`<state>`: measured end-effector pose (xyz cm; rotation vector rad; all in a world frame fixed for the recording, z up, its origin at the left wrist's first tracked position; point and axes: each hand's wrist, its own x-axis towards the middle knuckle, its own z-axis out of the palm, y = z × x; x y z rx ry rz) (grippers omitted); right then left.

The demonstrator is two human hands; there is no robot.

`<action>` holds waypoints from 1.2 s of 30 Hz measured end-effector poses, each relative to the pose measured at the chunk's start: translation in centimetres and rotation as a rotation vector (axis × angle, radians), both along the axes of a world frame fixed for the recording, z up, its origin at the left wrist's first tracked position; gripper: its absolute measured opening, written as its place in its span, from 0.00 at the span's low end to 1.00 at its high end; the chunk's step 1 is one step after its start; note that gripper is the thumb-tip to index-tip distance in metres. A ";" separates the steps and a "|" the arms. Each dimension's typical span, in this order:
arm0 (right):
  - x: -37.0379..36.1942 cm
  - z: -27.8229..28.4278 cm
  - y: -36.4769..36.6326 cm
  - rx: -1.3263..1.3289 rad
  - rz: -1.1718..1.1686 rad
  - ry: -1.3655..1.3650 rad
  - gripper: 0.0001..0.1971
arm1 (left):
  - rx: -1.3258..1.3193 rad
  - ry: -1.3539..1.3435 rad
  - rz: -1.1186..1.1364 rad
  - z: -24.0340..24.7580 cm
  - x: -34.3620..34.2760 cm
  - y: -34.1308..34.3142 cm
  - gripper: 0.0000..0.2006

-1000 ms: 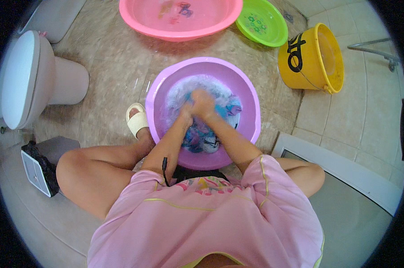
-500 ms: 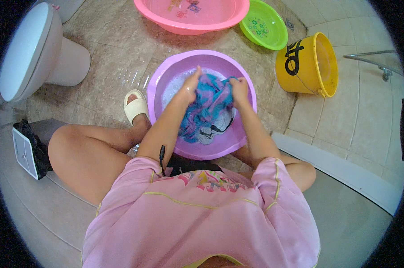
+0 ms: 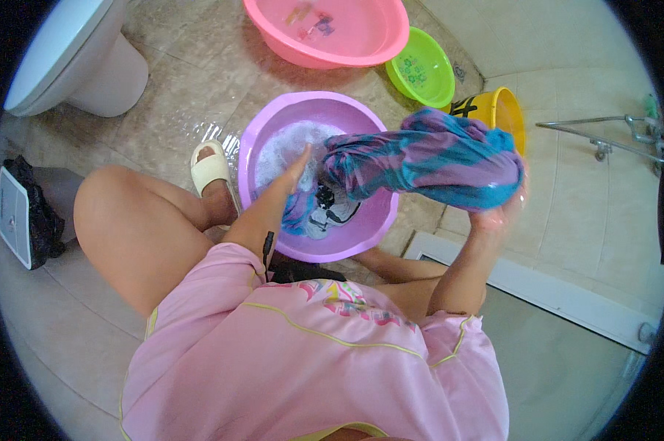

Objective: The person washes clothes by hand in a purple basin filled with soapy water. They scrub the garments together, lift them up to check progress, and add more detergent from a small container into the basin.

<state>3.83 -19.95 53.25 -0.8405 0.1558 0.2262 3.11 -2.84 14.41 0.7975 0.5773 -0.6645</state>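
A wet blue and purple striped cloth garment [image 3: 442, 162] stretches from the purple basin [image 3: 376, 233] up and out to the right. My right hand [image 3: 502, 212] is closed on its raised end, partly covered by the fabric. Over the suds [image 3: 280, 151] in the basin, my left hand [image 3: 297, 167] has its visible digits stretched out beside the lower end of the garment; some of its fingers are hidden. White and black cloth [image 3: 336, 213] lies in the basin under the garment, with more blue and purple fabric [image 3: 299, 209] next to my left forearm.
Beyond the basin stand a pink basin [image 3: 295, 51], a green basin [image 3: 446, 92] and a yellow bucket [image 3: 518, 117], partly behind the garment. A white toilet [image 3: 115, 81] and a lidded bin [image 3: 16, 213] are at the left. A metal rail [image 3: 578, 123] runs along the right wall.
My right hand has lifted the garment out of the basin, up and to the right. My left hand stays over the basin, slightly lower and further left. The view has shifted a little.
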 end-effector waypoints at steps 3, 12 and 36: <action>-2.0 1.9 0.4 0.006 0.031 -0.069 0.20 | -0.047 -0.171 -0.155 2.5 1.1 -1.5 0.45; -3.4 -15.1 -1.3 -0.454 -0.069 0.393 0.16 | 0.229 -0.363 0.183 2.3 3.9 1.8 0.25; 2.1 -28.4 1.9 -1.579 0.006 -0.342 0.14 | 0.975 -0.298 -0.958 9.5 4.4 8.8 0.40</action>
